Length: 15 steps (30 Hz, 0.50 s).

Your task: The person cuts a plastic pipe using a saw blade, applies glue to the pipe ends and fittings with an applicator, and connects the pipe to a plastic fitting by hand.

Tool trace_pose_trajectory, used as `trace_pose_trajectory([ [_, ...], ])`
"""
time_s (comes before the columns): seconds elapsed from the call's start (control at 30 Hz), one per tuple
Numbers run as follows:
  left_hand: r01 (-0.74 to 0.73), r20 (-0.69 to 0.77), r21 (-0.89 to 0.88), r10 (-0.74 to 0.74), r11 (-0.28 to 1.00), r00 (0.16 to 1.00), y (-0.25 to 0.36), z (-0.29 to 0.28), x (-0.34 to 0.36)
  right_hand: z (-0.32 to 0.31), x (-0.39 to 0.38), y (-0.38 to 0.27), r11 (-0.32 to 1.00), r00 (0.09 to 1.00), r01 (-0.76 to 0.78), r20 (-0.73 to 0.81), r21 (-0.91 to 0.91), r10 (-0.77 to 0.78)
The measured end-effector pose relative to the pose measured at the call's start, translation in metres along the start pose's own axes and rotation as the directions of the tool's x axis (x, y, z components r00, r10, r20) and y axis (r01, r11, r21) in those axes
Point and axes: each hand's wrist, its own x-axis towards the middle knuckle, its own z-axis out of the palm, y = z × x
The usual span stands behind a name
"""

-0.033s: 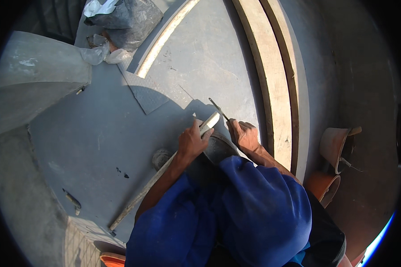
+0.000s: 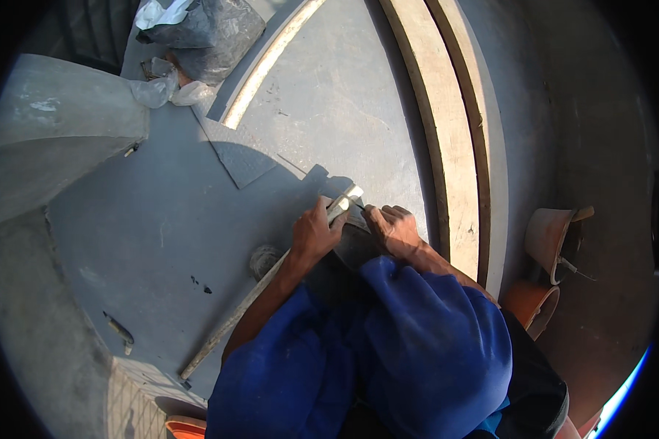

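My left hand (image 2: 315,230) is closed around a long pale strip (image 2: 236,316), apparently wood, which slants from the lower left to a whitish end just past my fingers. In my right hand (image 2: 394,228) is a thin, dark, blade-like tool (image 2: 358,204); its exact kind is too small to tell. The tool lies across the strip's end, seeming to touch it. Below my hands, a dark round container (image 2: 354,247) is partly hidden by my blue-clothed knees. Beside my left wrist sits a grey round object (image 2: 264,261) on the floor.
Two long wooden beams (image 2: 452,157) run along the right. Beyond them lie two orange-toned buckets (image 2: 546,235). A dark plastic bag (image 2: 223,44) and a pale strip (image 2: 271,62) are at the far left. A small tool (image 2: 120,333) lies on the grey floor (image 2: 154,234).
My right hand has turned and lowered the blade-like tool, from pointing up beyond the strip to lying across its end. My left hand and the strip are almost unmoved.
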Motion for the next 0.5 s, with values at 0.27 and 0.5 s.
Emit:
trace_pose_trajectory([
  [0.27, 0.017, 0.08, -0.052, -0.013, 0.999, 0.997, -0.002, -0.003, 0.002, 0.006, -0.001, 0.006, 0.999, 0.999, -0.047, 0.0, -0.02, 0.047],
  [0.5, 0.006, 0.026, -0.015, -0.005, 1.0, 1.0, 0.003, -0.003, -0.001, 0.004, -0.002, 0.002, 0.991, 0.994, 0.099, -0.058, 0.085, -0.094],
])
